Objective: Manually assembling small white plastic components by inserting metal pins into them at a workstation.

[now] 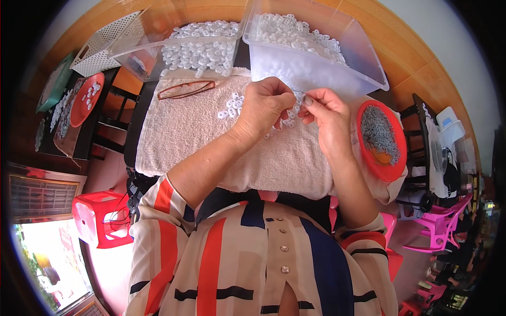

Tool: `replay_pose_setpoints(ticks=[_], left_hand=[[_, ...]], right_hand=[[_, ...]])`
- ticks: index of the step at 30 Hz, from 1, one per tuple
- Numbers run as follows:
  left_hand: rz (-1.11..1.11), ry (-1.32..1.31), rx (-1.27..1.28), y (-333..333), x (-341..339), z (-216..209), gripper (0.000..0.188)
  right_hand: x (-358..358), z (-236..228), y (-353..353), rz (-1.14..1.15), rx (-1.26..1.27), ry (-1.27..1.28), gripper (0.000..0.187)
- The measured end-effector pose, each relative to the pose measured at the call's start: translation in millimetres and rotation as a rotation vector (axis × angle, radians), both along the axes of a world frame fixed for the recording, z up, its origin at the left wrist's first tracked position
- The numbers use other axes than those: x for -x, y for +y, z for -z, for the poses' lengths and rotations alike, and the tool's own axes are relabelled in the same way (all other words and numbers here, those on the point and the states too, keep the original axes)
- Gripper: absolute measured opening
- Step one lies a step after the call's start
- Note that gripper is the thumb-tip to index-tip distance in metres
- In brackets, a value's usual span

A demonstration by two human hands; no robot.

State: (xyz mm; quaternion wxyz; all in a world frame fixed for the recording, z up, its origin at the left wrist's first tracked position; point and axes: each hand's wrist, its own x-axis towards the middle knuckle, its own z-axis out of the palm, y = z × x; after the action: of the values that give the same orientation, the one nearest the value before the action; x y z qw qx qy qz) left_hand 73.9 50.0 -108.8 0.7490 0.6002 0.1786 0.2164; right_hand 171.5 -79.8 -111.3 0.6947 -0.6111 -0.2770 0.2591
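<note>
My left hand [263, 108] and my right hand [327, 113] meet fingertip to fingertip above a beige towel [195, 137] spread over the table. Their fingers pinch small white plastic rings [289, 122]; what exactly sits between the tips is too small to make out. More loose white rings [232, 105] lie on the towel just left of my left hand. A red bowl [381, 138] full of small grey metal pieces stands right beside my right wrist.
Two clear plastic bins of white rings stand at the back, one on the left [200, 50] and one on the right [311, 47]. Red-framed glasses [185, 89] lie on the towel. A red plate [87, 97], a red stool [100, 218] and pink chairs [440, 226] surround the table.
</note>
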Motion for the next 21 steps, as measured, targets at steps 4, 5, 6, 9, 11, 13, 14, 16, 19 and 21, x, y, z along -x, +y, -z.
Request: replay_pose_setpoints(ticks=[4,5,6,9,11,13,14,16,19,21], left_hand=[[0.006,-0.006,0.002,-0.8,1.0,-0.7,0.008],[0.005,-0.005,0.002,-1.1,1.0,-0.7,0.008],[-0.001,-0.010,0.006,-1.6,0.8,-0.8,0.008],[0.000,-0.011,0.002,-3.0,0.3,0.5,0.007],[0.007,-0.008,-0.006,-3.3,0.6,0.6,0.007],[0.004,-0.004,-0.010,-3.1,1.0,-0.2,0.008],[0.004,-0.004,-0.010,-3.1,1.2,-0.4,0.008],[0.001,0.000,-0.049,-3.0,1.6,-0.8,0.008],[-0.007,0.007,-0.094,-4.2,1.6,-1.6,0.008],[-0.010,-0.001,-0.121,-3.9,1.2,1.0,0.007]], right_hand=[[1.6,-0.8,0.4,0.008,0.004,0.003,0.011],[2.0,-0.5,0.2,0.010,-0.006,0.011,0.011],[2.3,-0.3,0.0,0.011,-0.016,0.019,0.011],[2.6,-1.2,0.1,0.016,-0.024,0.010,0.010],[3.1,0.4,0.1,0.024,-0.029,0.003,0.010],[3.8,0.5,0.4,0.031,-0.034,-0.004,0.010],[4.4,0.0,0.3,0.037,-0.024,-0.026,0.010],[4.5,-0.3,0.5,0.044,-0.014,-0.049,0.010],[3.2,0.1,-0.3,0.039,-0.022,-0.015,0.010],[3.2,-1.3,-0.8,0.023,-0.014,-0.003,0.011]])
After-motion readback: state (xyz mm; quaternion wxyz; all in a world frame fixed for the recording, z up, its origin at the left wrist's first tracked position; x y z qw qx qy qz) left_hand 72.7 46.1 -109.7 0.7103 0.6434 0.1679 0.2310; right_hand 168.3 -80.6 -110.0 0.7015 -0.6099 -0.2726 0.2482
